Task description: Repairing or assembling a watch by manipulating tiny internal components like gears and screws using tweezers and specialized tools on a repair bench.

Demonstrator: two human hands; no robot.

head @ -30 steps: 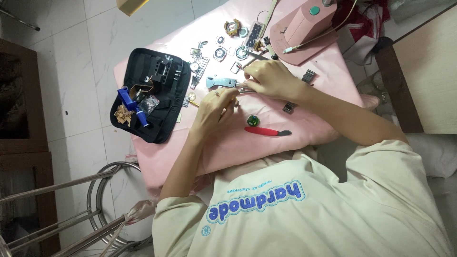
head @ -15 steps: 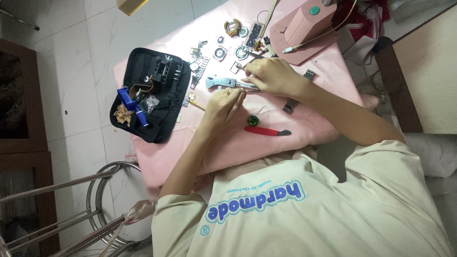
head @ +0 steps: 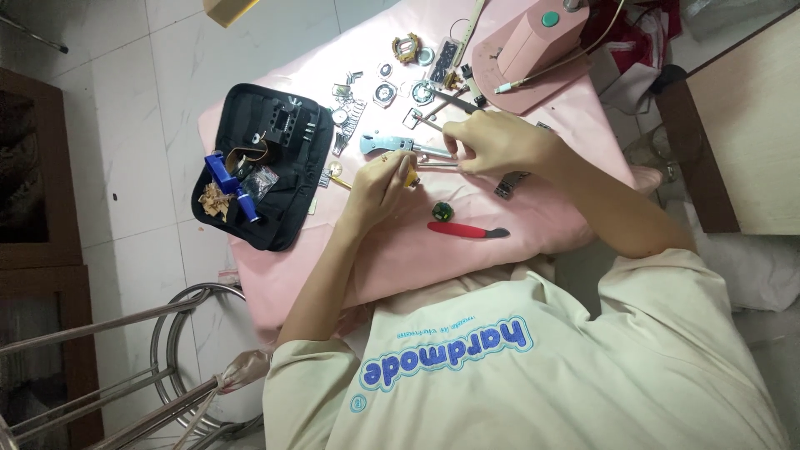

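Both hands met over the pink-covered desk: the left hand pinched a small yellow-handled tool, the right hand curled around a thin metal rod beside a pale blue metal tool. An open black zip case held a blue plastic tool and black holders.

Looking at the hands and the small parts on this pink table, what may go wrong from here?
1. The left hand and right hand work at the blue-handled tool; a slip might flick a small piece away.
2. The green round part lies loose near the forearms and may get knocked.
3. The red-handled tool lies near the table edge; a sleeve might push it off.
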